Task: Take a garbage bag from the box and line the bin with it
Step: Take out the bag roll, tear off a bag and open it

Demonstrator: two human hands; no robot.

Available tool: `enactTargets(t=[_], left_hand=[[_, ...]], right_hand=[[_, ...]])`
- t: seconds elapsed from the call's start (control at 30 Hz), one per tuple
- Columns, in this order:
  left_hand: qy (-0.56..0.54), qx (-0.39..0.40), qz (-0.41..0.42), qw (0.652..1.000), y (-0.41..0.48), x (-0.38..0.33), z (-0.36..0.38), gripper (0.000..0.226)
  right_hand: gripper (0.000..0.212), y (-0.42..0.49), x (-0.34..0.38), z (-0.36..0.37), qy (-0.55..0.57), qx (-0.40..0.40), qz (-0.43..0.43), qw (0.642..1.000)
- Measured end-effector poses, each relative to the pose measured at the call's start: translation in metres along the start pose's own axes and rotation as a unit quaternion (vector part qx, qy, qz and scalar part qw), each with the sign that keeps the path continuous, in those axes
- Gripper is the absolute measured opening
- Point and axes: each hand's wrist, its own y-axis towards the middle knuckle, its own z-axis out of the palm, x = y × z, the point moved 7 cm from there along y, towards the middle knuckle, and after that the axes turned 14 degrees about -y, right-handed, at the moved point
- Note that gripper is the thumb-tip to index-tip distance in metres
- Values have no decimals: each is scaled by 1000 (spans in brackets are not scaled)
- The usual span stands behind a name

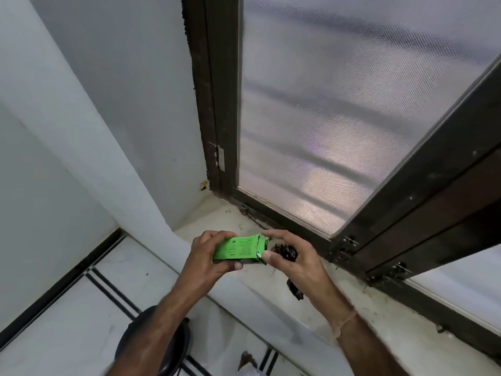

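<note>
A small green garbage bag box (238, 249) is held level over the window sill. My left hand (208, 256) grips its left end. My right hand (302, 265) pinches the torn end flap of the box between thumb and forefinger. A crumpled black garbage bag (285, 252) is tucked in that hand's palm, and a tail of it (296, 288) hangs below the wrist. The dark round bin (179, 348) stands on the floor below, mostly hidden by my left forearm.
A dusty pale window sill (217, 226) runs under the hands. A dark-framed window with a mesh screen (325, 131) rises behind it, one sash swung inward at the right. A white wall stands to the left, and white floor tiles with black lines (89, 308) lie below.
</note>
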Motion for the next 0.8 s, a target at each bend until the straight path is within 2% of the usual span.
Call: enactTargets(t=[0.23,0.37,0.63,0.8], left_hand=[[24,13,0,1000,-2,3,-2,60],[53,21,11,998,-4,-2,-2,61],[75,48,11,996,-7,-8,0,59],[90,45,12,995,-5,-8,7,62]], right_hand=[[22,8,-9,1,-37,-1,22,999],[19,9,-12,3,-50,25,31,998],[25,5,-18,8,-38,36,52,997],[16,3,-22,12,17,-13,52,998]])
